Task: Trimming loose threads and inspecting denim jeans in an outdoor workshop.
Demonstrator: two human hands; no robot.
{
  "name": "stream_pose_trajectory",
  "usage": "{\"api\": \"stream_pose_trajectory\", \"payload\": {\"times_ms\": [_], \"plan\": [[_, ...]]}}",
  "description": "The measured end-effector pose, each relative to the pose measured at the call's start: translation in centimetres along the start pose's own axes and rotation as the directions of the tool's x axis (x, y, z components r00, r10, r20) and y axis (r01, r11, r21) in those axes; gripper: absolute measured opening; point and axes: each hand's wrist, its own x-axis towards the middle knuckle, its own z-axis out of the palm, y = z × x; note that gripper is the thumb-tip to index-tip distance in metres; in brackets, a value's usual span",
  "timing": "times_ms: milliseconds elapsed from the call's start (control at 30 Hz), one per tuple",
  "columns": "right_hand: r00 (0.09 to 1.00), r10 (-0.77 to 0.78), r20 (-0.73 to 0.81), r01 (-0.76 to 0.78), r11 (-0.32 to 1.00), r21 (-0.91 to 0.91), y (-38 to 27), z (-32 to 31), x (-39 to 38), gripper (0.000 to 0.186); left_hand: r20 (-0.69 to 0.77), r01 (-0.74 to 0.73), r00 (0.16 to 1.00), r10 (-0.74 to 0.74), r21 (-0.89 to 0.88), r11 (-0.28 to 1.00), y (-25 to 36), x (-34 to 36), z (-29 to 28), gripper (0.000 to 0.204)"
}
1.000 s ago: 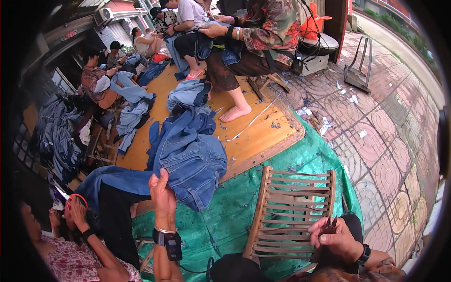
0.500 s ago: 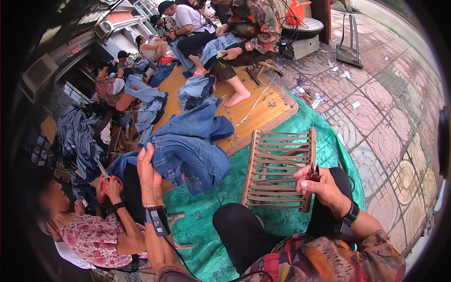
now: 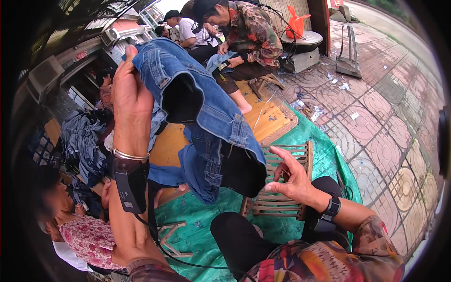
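A pair of blue jeans (image 3: 221,110) hangs in front of me, its dark inside showing at the waist opening. My left hand (image 3: 129,96), raised, grips the jeans at the upper left; its thumb is on the near side and its fingers are largely hidden by cloth. Close to the lower right end of the waistband is my right hand (image 3: 293,181), with thumb and forefinger spread apart. Its other fingers are curled, and no snips show in it, though the palm is partly hidden.
Below the right hand stands a slatted wooden stool (image 3: 300,155) on a green tarp (image 3: 324,136). Beyond is a wooden board (image 3: 277,115). A co-worker in a patterned shirt (image 3: 258,33) handles denim ahead; another in a floral top (image 3: 91,235) sits at left, near piled jeans (image 3: 82,138).
My left hand has risen toward the upper left, lifting and spreading the jeans. My right hand has moved left toward the waistband, and the dark snips seen in it earlier no longer show.
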Motion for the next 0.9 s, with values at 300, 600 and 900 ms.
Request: {"api": "stream_pose_trajectory", "payload": {"times_ms": [300, 600, 900], "plan": [[0.947, -0.042, -0.318, -0.067, 0.944, -0.323, 5.8, 0.1, 10.6, 0.018, -0.035, -0.07, 0.997, 0.074, 0.118, 0.991, -5.0, 3.1, 2.2, 0.027], [0.901, 0.344, -0.264, -0.16, 0.829, 0.536, -1.3, -4.7, 4.3, 0.026, 0.38, 0.172, 0.79, -0.482, 0.617, 0.768, -9.2, -3.3, -2.3, 0.033], [0.701, 0.555, -0.447, -0.303, 0.8, 0.519, 1.2, -7.6, -4.3, 0.022, -0.732, 0.814, 0.578, -0.361, 0.546, 0.195, -33.1, -33.8, -22.3, 0.125]]}}
